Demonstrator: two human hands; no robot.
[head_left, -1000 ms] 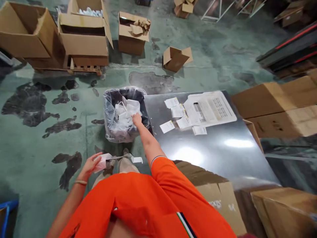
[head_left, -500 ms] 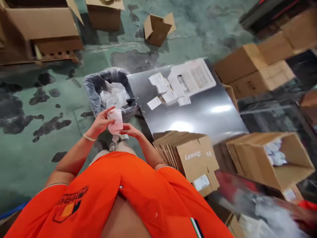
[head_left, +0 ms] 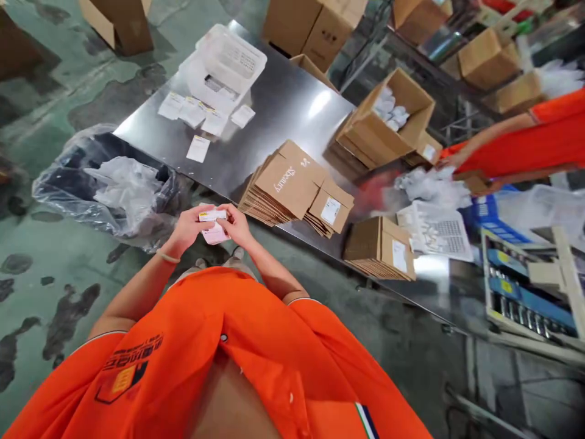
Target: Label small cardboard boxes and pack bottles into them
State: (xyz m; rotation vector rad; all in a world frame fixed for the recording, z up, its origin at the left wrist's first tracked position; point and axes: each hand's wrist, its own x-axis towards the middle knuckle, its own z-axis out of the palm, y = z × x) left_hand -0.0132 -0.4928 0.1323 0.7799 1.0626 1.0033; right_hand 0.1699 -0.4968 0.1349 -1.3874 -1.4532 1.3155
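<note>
In front of my waist, my left hand (head_left: 190,224) and my right hand (head_left: 236,224) both grip a small set of white and pinkish printed labels (head_left: 214,233). The fingers of each hand are closed on the paper from opposite sides. Beyond my left hand stands a bin (head_left: 59,192) lined with clear plastic, with crumpled white paper (head_left: 128,189) in it. More printed labels (head_left: 198,149) lie on the metal table (head_left: 292,116), beside a white plastic tray (head_left: 240,55). Close to my right hand is a stack of flattened cardboard boxes (head_left: 287,180).
A second flat cardboard stack (head_left: 377,247) sits along the table edge. An open carton (head_left: 411,103) holds white wrapped items. Further right, a co-worker's orange sleeve (head_left: 553,103) reaches over a white perforated basket (head_left: 439,231). A rack (head_left: 525,286) stands at the far right.
My view has turned to the right, bringing the co-worker and the rest of the table in. My hands have come together on the labels, which now show yellow-marked print.
</note>
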